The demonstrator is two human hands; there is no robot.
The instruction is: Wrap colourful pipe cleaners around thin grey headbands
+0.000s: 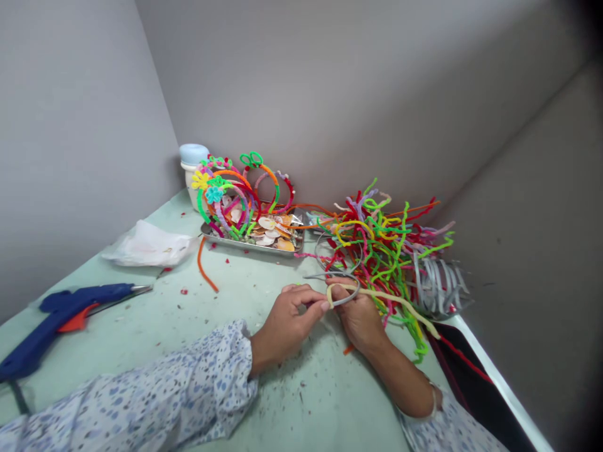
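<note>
My left hand (293, 319) pinches the end of a cream pipe cleaner (400, 297) against a thin grey headband (347, 297), thumb and finger closed. My right hand (362, 320) is closed around the headband just to the right, its fingers partly hidden behind it. The pipe cleaner loops round the band near my left fingertips. Its long tail runs over my right hand toward the right side of the table. Behind my hands lies a big tangled heap of coloured pipe cleaners (384, 242).
A metal tray (254, 246) holds shells and finished-looking colourful headbands (235, 188). A blue glue gun (70, 314) lies at left, near a white plastic bag (148, 245). A lidded jar (193, 176) stands at the back. Wrapped grey bands (439, 285) lie at right. An orange pipe cleaner (203, 267) rests midtable.
</note>
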